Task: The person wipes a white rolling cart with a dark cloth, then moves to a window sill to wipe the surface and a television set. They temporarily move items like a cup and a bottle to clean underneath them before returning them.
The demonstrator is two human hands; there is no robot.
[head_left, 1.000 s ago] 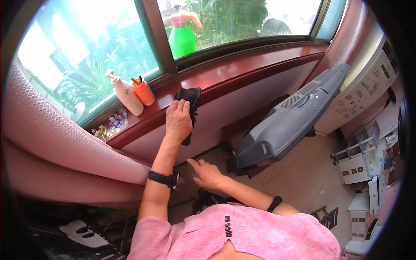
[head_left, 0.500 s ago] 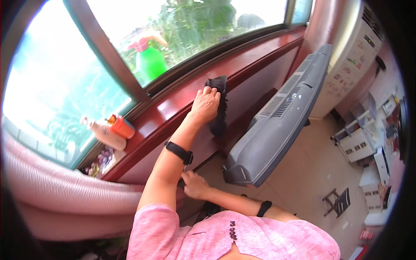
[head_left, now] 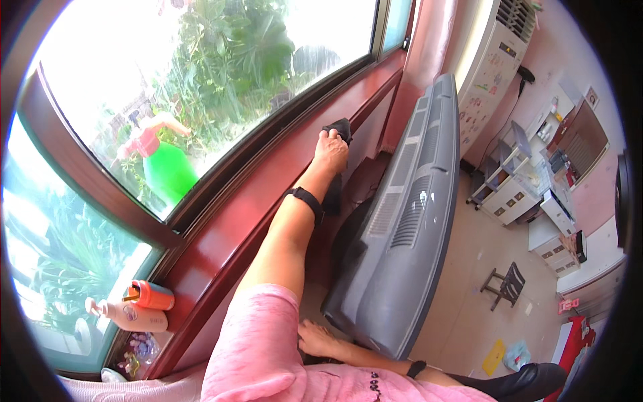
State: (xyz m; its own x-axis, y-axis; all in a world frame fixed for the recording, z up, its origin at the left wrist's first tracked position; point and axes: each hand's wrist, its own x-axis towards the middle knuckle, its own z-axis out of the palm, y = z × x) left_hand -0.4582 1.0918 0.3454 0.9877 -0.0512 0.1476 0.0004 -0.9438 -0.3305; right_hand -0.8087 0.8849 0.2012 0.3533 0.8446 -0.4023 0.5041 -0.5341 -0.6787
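Wiping step: left hand (head_left: 331,150) presses a black cloth (head_left: 339,128) on the red sill (head_left: 268,181), grip closed on it; right hand (head_left: 317,338) braces, fingers spread, below the grey panel (head_left: 402,248); next stroke needs steady pressure

Bright sun comes through the big window (head_left: 201,87) with a red wood frame (head_left: 87,194). Pink walls (head_left: 596,194), tan floor (head_left: 469,281), white drawers (head_left: 519,194).
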